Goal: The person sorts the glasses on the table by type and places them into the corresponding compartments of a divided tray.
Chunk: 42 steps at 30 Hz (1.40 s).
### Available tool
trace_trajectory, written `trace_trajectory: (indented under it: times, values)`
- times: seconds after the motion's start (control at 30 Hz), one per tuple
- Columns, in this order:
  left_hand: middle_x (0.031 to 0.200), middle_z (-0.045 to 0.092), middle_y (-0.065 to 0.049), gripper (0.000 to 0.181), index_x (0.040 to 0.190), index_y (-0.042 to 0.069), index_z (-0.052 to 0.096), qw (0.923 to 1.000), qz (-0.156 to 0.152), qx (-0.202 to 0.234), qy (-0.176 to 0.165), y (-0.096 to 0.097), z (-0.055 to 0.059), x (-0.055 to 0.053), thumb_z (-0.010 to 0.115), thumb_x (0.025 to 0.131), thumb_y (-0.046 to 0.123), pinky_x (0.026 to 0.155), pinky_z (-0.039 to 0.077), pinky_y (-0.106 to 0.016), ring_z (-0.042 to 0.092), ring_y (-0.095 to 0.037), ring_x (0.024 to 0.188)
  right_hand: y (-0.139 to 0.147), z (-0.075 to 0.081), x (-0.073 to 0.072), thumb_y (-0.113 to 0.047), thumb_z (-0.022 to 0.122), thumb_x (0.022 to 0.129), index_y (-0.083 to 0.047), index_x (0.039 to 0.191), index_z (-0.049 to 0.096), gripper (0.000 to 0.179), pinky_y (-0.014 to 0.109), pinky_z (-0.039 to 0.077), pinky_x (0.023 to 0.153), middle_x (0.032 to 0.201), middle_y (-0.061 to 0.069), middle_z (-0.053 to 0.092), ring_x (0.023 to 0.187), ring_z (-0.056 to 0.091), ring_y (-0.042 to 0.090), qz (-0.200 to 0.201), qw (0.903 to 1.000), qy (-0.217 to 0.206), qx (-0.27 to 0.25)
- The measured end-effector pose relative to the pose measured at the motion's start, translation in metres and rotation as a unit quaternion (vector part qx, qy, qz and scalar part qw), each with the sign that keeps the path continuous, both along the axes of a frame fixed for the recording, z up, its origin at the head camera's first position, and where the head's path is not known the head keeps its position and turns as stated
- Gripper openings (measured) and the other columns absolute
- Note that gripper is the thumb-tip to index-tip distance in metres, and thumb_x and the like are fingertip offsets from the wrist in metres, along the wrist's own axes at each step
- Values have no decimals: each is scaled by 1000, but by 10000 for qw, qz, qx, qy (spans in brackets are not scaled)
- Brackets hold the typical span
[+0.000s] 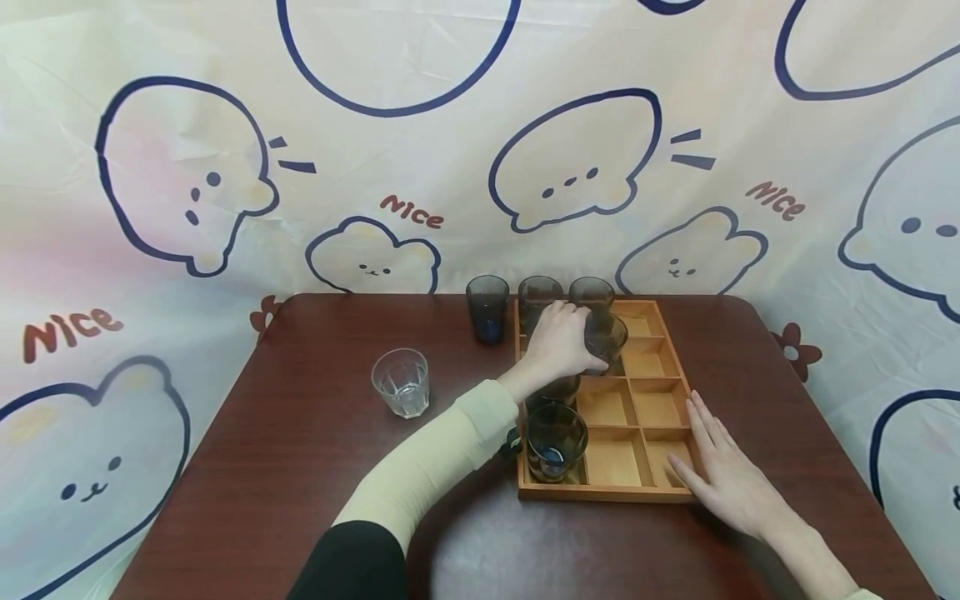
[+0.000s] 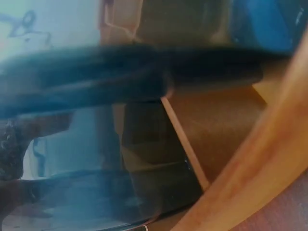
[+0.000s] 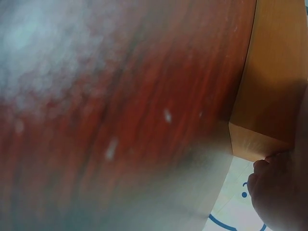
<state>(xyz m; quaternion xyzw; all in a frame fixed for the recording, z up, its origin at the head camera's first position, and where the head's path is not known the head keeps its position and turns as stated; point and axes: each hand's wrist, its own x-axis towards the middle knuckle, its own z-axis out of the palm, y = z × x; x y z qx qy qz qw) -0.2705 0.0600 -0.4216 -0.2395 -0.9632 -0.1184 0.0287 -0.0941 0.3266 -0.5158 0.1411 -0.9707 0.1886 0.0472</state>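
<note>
the left grip (image 1: 558,340) has thumb & fingers round the held glass (image 1: 608,335), which is at the tray's (image 1: 600,493) mid column, 2nd cell from the back. can't tell if its base touches the cell floor. the right grip (image 1: 723,483) holds no glass; its fingers are straight, w/ the tips at the tray's right side.

what could go wrong: the held glass could hit the back mid glass (image 1: 591,289) & chip, b/c it's just beside it. if tilted, its base could catch on a cell wall & tip. smooth glass could slip too, if the thumb goes slack. the left wrist hangs over the half-hidden glass (image 1: 560,392), so a low pull back could knock it. the tray could slide if the right grip lets up. the sleeve (image 1: 435,450) is near the clear glass (image 1: 402,385), so a wide swing could bump it on the counter (image 1: 247,467).

count: 6 dark glasses in sight: held glass, back mid glass, back left glass (image 1: 540,288), half-hidden glass, near glass (image 1: 557,450), & lone glass (image 1: 487,307) left of the tray. maybe more behind the left grip, can't tell. 1 clear glass. 1 tray, prob 12 cells, 3 by 4. 2 grips.
</note>
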Motion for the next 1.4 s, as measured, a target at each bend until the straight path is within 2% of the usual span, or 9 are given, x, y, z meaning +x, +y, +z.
trace_trajectory:
  times: [0.33, 0.5, 0.7, 1.07, 1.2, 1.23, 1.4]
  values:
    - [152, 68, -7, 92, 153, 9, 61, 9998, -25, -178, 48, 2, -2, 0, 86, 86, 67, 133, 38, -41, 56, -27, 149, -1, 2, -1, -42, 63, 111, -3, 176, 4, 96, 3, -14, 121, 186, 20, 4, 170, 19, 45, -31, 10000, -82, -36]
    - [158, 64, -10, 95, 156, 8, 59, 10000, 41, -70, -53, 0, -3, 1, 83, 88, 70, 136, 34, -41, 51, -29, 157, -1, 1, -1, -41, 64, 111, -3, 176, 6, 95, 2, -13, 121, 186, 20, 6, 168, 23, 49, -24, 10000, -8, -12]
    - [160, 63, -11, 97, 158, 8, 57, 9999, -65, 80, -113, -2, -3, 1, 80, 89, 72, 137, 33, -42, 49, -31, 159, -1, 1, 0, -41, 64, 110, -3, 176, 7, 95, 2, -13, 121, 186, 19, 6, 166, 25, 51, -18, 10000, 50, -35]
    - [160, 62, -10, 94, 158, 10, 55, 9993, -105, 303, -185, -2, -2, 2, 83, 89, 68, 137, 33, -41, 49, -30, 159, -1, 2, 1, -42, 61, 112, -6, 177, 3, 94, 0, -15, 117, 186, 20, 5, 166, 23, 53, -92, 9999, -103, -99]
    - [162, 60, -11, 94, 160, 7, 53, 9993, -162, 124, -303, -4, 1, 2, 80, 93, 67, 137, 32, -40, 48, -29, 160, -2, 0, 4, -43, 60, 112, -8, 177, 2, 94, 0, -15, 117, 187, 18, 3, 166, 22, 53, -118, 9995, -209, -190]
    - [163, 60, -11, 98, 161, 7, 52, 9995, -185, 97, -258, -2, -11, -6, 77, 92, 72, 138, 31, -39, 47, -29, 161, -2, 0, 3, -43, 60, 112, -9, 177, 2, 94, 1, -16, 117, 187, 18, 3, 166, 22, 54, -126, 9994, -230, -220]
    - [165, 57, -13, 97, 164, 5, 48, 9979, -524, -210, -310, -11, -2, -5, 70, 98, 72, 138, 30, -40, 45, -29, 161, -3, 0, 2, -43, 62, 112, -8, 177, 4, 94, 3, -15, 119, 186, 19, 6, 163, 26, 55, -162, 9994, -189, -243]
